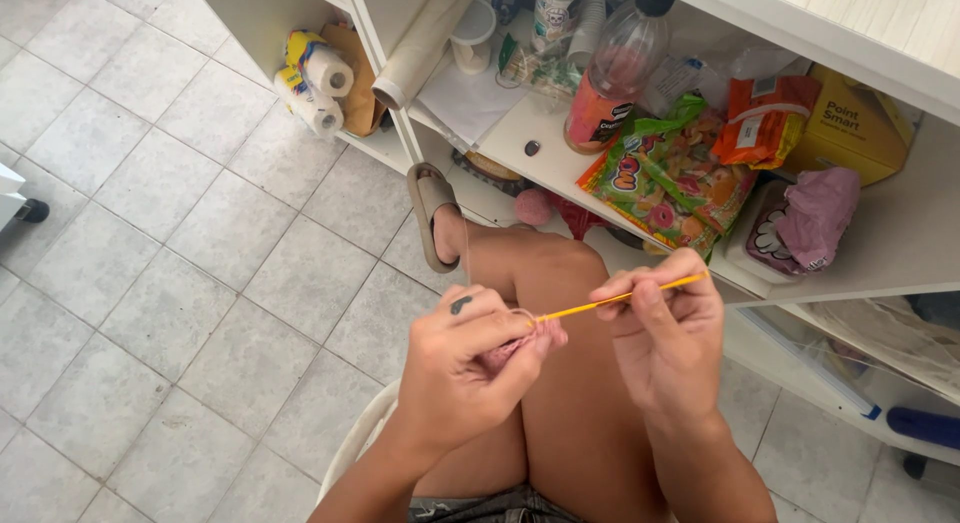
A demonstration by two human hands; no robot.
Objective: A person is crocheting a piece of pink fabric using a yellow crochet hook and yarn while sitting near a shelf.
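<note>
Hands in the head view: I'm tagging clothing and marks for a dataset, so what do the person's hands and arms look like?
Both arms are bare, with no sleeves, gloves or watch. The left hand carries a small dark mark, perhaps a tattoo, near the thumb base. The right hand shows no rings or markings.

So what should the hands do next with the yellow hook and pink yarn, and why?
Probably the right hand draws the hook back through the loop: its tip sits in the pink yarn that the left hand pinches, so a stitch looks half made.
</note>
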